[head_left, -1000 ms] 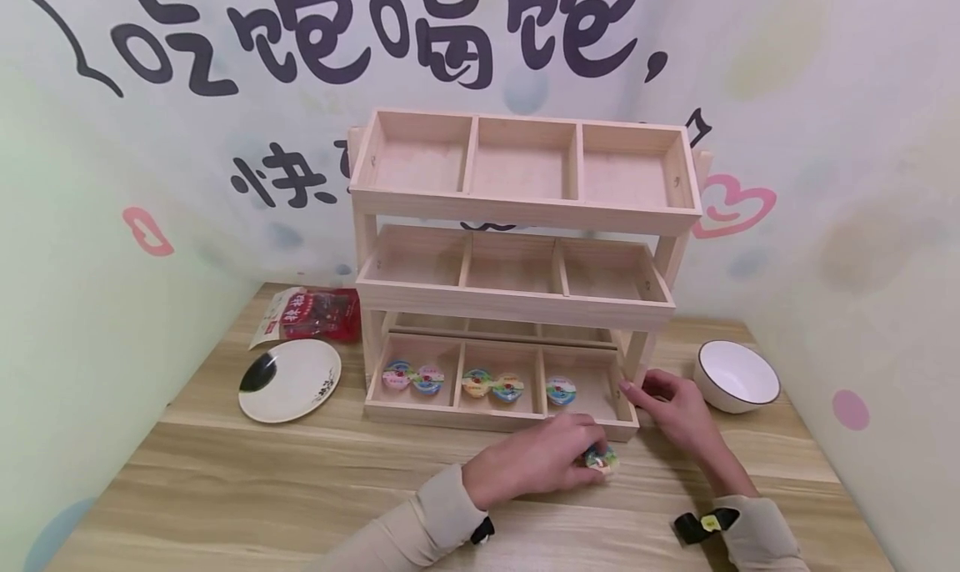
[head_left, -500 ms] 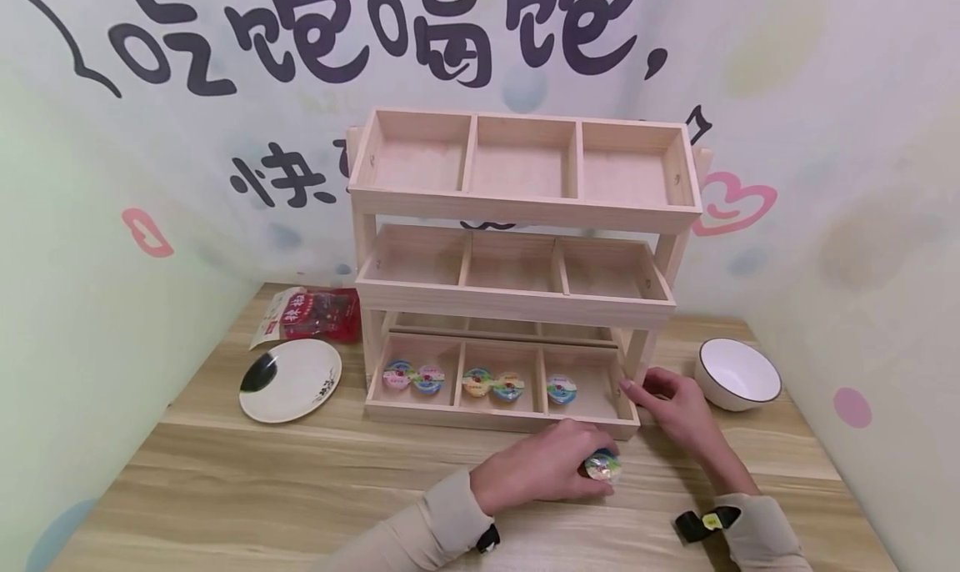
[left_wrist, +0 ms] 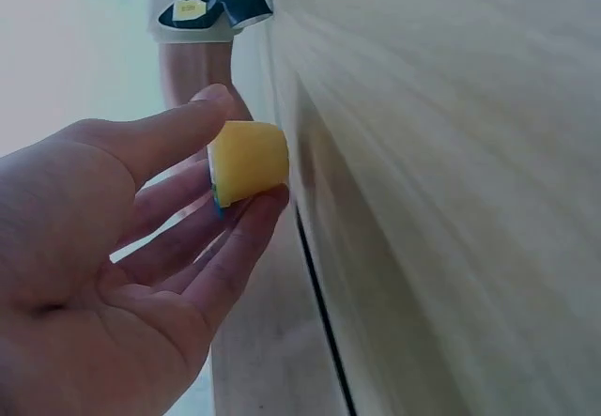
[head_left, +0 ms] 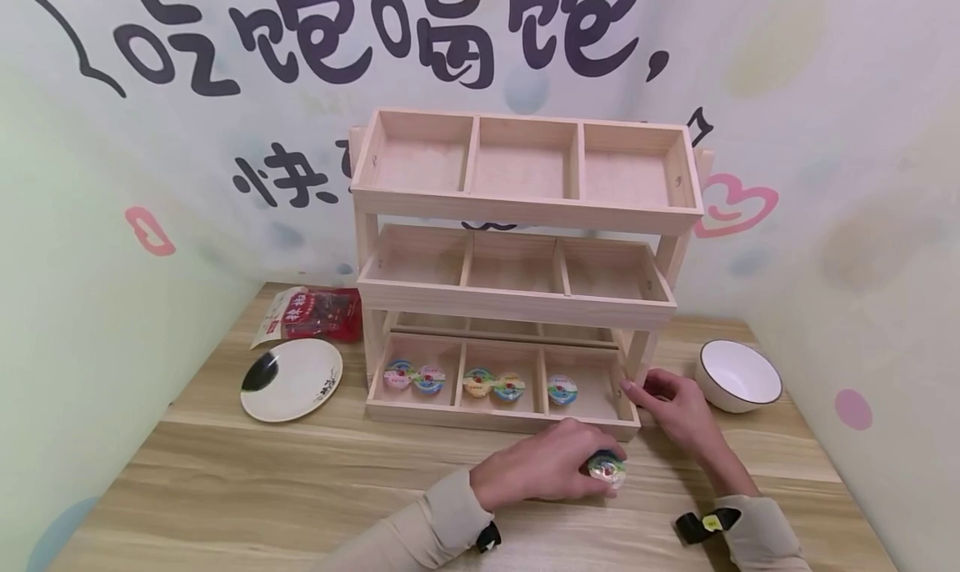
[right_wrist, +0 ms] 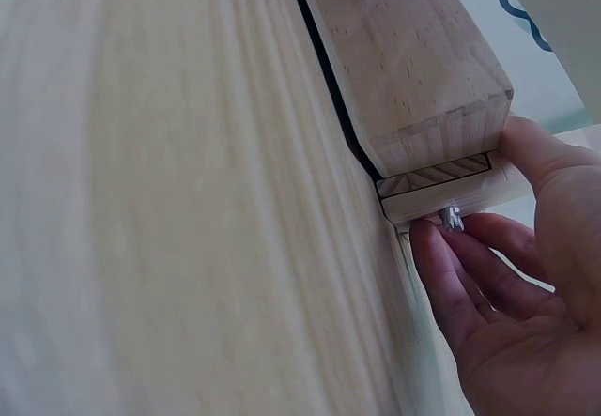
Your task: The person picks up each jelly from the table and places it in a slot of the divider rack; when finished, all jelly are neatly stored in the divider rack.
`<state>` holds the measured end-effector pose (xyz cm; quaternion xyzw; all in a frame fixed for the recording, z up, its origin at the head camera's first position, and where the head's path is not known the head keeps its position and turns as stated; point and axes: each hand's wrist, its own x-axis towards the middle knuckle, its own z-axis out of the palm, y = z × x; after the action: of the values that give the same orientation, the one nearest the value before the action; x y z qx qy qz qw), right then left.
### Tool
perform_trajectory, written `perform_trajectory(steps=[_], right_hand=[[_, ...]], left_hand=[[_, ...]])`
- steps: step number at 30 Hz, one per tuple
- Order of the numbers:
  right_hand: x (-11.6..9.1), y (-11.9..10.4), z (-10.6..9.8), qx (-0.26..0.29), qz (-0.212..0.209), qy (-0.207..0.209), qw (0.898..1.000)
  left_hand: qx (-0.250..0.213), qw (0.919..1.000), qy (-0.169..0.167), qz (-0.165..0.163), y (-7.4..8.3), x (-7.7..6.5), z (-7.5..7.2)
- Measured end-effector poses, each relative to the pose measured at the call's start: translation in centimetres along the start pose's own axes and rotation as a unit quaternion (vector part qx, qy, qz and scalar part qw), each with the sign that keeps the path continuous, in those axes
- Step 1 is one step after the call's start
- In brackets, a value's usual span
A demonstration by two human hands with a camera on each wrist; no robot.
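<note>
My left hand holds a small jelly cup just in front of the wooden rack's bottom tray. Thumb and fingers pinch it; the left wrist view shows its yellow body. At the rack's lower right end, my right hand grips the wooden rack, the thumb against the tray's end and the fingers by the post. A metal bolt shows beside those fingertips. In the bottom tray, the left and middle compartments each hold two jelly cups, and one blue-rimmed cup sits in the right compartment.
The rack's top tray and middle tray have three compartments each. Left of the rack, a white plate with a black patch lies before a red snack bag. A white bowl stands to the right, beyond my right hand.
My left hand has shifted slightly right and towards me with the jelly cup, and more of its lid shows. The right hand stays in place at the rack.
</note>
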<state>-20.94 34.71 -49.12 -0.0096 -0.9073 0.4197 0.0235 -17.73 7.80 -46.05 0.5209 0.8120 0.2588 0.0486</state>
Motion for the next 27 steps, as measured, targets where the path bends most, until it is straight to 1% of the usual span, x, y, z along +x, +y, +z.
perform_trajectory(steps=[4, 8, 11, 15, 19, 22, 27], right_hand=[[0.1, 0.2, 0.1, 0.002, 0.002, -0.004, 1.0], [0.0, 0.2, 0.1, 0.001, 0.001, -0.004, 1.0], [0.0, 0.2, 0.1, 0.0, -0.003, 0.0, 1.0], [-0.1, 0.2, 0.1, 0.001, -0.006, 0.003, 1.0], [0.0, 0.4, 0.1, 0.007, -0.013, 0.004, 1.0], [0.1, 0.5, 0.1, 0.012, -0.025, 0.006, 1.0], [0.1, 0.7, 0.2, 0.017, -0.034, 0.009, 0.999]], left_hand=[[-0.01, 0.9997, 0.02, -0.005, 0.3, 0.2, -0.6], [0.0, 0.9987, 0.051, -0.005, 0.4, 0.6, -1.4], [0.005, 0.9972, 0.075, -0.002, 0.2, 1.0, -1.8], [-0.014, 0.9952, 0.097, -0.006, -0.3, 1.5, -2.1], [-0.038, 0.9931, 0.109, -0.024, -0.6, 1.8, -2.2], [-0.045, 0.9905, 0.124, -0.04, -1.0, 2.1, -2.3], [-0.039, 0.9849, 0.151, -0.075, -1.8, 2.8, -2.3]])
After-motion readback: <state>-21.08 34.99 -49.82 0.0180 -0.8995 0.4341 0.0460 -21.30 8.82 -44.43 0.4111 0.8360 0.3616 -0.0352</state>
